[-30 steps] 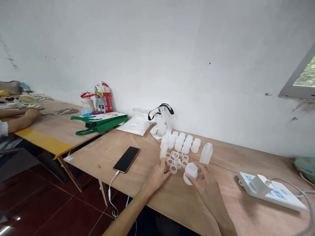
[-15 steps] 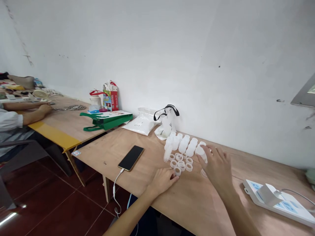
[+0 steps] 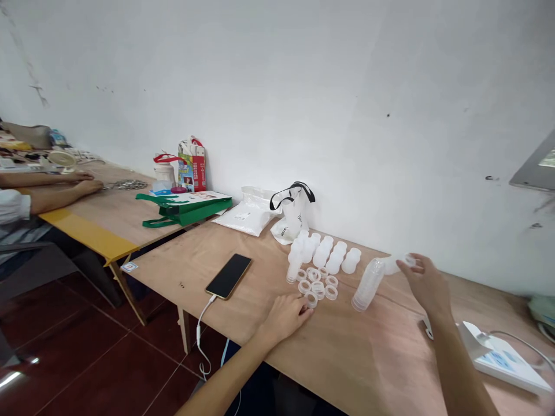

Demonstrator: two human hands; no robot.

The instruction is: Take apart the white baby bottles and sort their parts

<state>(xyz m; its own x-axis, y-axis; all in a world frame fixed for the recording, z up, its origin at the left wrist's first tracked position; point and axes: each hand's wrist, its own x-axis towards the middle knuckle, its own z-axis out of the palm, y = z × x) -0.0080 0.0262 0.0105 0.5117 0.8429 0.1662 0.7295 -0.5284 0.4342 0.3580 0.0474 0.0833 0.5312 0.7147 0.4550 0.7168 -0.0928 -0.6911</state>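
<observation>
My left hand (image 3: pixel 284 318) rests on the table, fingers loosely bent, beside a pale translucent ring (image 3: pixel 311 299). Several similar rings (image 3: pixel 318 288) lie in a loose group just past it. My right hand (image 3: pixel 427 283) reaches over to the right, thumb and fingers closed on the end of a translucent white plastic container (image 3: pixel 393 264), partly hidden by the fingers. Left of that hand, a leaning stack of clear plastic cups (image 3: pixel 368 285) lies on the table. Behind the rings, frosted white waisted containers (image 3: pixel 336 257) stand in rows, with another clear stack (image 3: pixel 293 268) at their left.
A phone (image 3: pixel 228 276) on a white cable lies left. A white packet (image 3: pixel 247 216) and a white bag with black handles (image 3: pixel 295 216) sit near the wall. At right is a power strip (image 3: pixel 507 358). Another person's hands (image 3: pixel 87 184) rest on the far-left table.
My right hand has moved right, from the frosted containers to the container past the clear cup stack, which now shows fully. My left hand has stayed in place.
</observation>
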